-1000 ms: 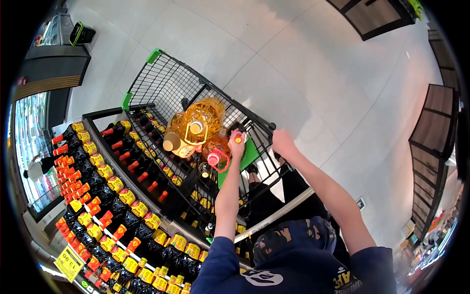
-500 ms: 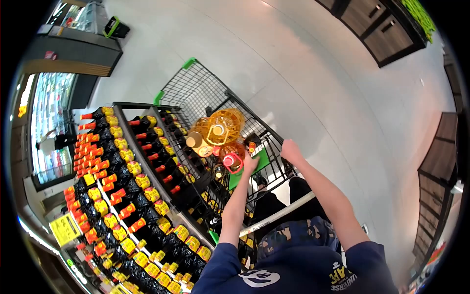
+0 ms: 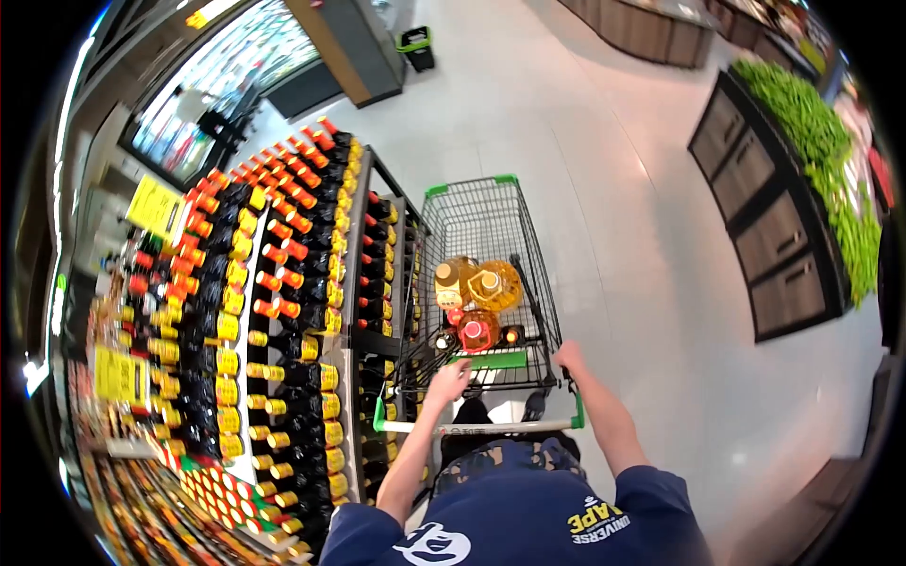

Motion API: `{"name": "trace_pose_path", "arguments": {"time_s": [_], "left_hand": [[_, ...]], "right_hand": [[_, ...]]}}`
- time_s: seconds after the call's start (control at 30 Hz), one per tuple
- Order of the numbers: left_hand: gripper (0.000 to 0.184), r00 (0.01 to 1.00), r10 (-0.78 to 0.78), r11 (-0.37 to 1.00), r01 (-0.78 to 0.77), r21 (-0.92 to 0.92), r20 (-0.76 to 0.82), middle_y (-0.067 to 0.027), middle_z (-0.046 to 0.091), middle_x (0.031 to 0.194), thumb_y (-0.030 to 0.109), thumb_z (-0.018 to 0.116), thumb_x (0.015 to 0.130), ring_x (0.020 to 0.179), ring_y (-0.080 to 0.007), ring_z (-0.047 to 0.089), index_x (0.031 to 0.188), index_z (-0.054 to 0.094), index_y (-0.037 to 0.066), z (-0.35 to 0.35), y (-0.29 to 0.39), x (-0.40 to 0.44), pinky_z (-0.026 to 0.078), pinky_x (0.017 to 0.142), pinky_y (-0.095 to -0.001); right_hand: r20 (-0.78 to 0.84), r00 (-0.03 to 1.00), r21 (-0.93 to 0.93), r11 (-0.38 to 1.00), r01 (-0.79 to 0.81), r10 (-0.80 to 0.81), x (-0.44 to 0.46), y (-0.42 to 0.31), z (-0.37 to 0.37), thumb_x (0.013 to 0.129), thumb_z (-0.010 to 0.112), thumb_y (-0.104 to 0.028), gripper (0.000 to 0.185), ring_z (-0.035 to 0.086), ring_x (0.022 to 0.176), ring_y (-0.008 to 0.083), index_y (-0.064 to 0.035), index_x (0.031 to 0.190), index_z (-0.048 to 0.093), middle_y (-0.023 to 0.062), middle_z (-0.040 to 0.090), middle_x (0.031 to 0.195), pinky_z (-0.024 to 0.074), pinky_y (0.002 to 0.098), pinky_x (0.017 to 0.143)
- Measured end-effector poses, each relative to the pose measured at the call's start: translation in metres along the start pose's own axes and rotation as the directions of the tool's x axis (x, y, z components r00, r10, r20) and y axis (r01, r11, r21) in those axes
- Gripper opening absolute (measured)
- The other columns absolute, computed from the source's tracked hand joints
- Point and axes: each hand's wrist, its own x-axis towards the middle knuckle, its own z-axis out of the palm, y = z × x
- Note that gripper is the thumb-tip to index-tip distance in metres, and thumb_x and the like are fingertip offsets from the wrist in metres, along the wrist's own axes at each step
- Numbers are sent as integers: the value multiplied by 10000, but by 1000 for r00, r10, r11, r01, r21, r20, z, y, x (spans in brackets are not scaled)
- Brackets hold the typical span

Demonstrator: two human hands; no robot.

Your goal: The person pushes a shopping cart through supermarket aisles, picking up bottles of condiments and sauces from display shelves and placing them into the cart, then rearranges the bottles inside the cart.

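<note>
My left hand (image 3: 451,379) is over the rear of the shopping cart (image 3: 469,193), beside the green panel (image 3: 491,361). Its fingers are loosely bent and nothing shows in them. My right hand (image 3: 569,357) is closed at the cart's right rear corner, on the rim. Inside the cart stand large bottles of golden oil (image 3: 502,286), a tan-capped bottle (image 3: 457,279) and a reddish oil bottle with a pink cap and handle (image 3: 479,332). Close to the panel are a small dark bottle with a pale cap (image 3: 444,340) and one with an orange cap (image 3: 512,335).
A tiered shelf of dark bottles (image 3: 321,245) with yellow labels and red-orange necks runs close along the cart's left side. On the right stands a wooden counter (image 3: 769,217) heaped with greens (image 3: 802,123). A black bin (image 3: 416,47) and a person (image 3: 203,111) are farther off.
My left hand has drawn back from the bottles toward the cart's rear. The view has turned, so the cart now points straight ahead. My right hand stays by the right rear corner.
</note>
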Motion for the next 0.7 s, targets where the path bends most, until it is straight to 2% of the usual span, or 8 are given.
{"name": "trace_pose_path", "arguments": {"time_s": [0.07, 0.17, 0.23, 0.3, 0.43, 0.47, 0.53, 0.7], "left_hand": [[282, 988, 39, 997, -29, 65, -147, -193, 657, 928, 214, 523, 857, 877, -349, 629, 1053, 626, 39, -35, 3, -30, 500, 786, -444], [185, 943, 44, 974, 34, 225, -329, -153, 661, 866, 142, 499, 850, 820, -330, 633, 893, 654, 50, -64, -19, -68, 498, 754, -441], [174, 913, 18, 978, 68, 195, -407, -157, 656, 851, 136, 497, 847, 813, -334, 628, 875, 647, 52, -72, -52, -87, 494, 741, -449], [174, 902, -85, 984, 142, 107, -423, -157, 657, 875, 139, 498, 845, 847, -335, 625, 877, 647, 57, -80, -77, -102, 489, 746, -455], [183, 863, 21, 978, 87, 189, -506, -88, 641, 797, 238, 542, 824, 809, -268, 580, 795, 662, 104, -67, -112, -107, 433, 749, -385], [210, 868, 17, 965, 116, 237, -495, -63, 639, 837, 266, 548, 813, 859, -247, 564, 759, 665, 100, -67, -105, -108, 417, 770, -382], [235, 861, 69, 947, 102, 304, -504, -46, 621, 853, 280, 548, 806, 882, -232, 537, 737, 662, 86, -65, -108, -106, 403, 782, -369], [228, 864, 29, 941, 146, 306, -502, -73, 577, 846, 275, 571, 773, 919, -243, 511, 714, 646, 68, -58, -119, -105, 396, 808, -369]], "right_hand": [[-154, 988, 34, 999, -9, 14, -2, 6, 7, 674, 652, -175, 212, 663, 780, 344, 29, 733, 664, 228, 661, 801, 544, 392, 686], [22, 999, -5, 1000, 27, -27, 15, 32, 21, 698, 696, -316, 364, 678, 642, 299, 44, 738, 662, 186, 659, 696, 550, 394, 612], [325, 944, -95, 992, 88, -53, -28, 13, -23, 741, 661, -304, 352, 671, 586, 288, 47, 750, 659, 171, 658, 677, 548, 389, 576], [255, 963, 53, 993, -104, 88, -46, 17, -21, 782, 630, -300, 355, 664, 581, 288, 53, 754, 652, 183, 642, 642, 539, 382, 536], [-288, 957, 246, 963, 113, -39, -105, 22, -15, 859, 538, -261, 354, 649, 599, 312, 70, 978, 580, 198, 640, 721, 513, 402, 474], [-147, 980, 273, 958, -87, 131, -141, -13, -39, 877, 488, -270, 368, 643, 655, 353, 51, 1047, 545, 208, 640, 784, 517, 453, 565], [-471, 882, -27, 999, 20, -30, -146, -9, -19, 875, 457, -284, 354, 635, 759, 387, 26, 1002, 574, 214, 641, 794, 499, 488, 681], [-479, 874, -138, 976, -167, 82, -146, -25, -17, 866, 415, -307, 375, 625, 806, 392, 18, 899, 600, 203, 651, 809, 481, 493, 727]]}}
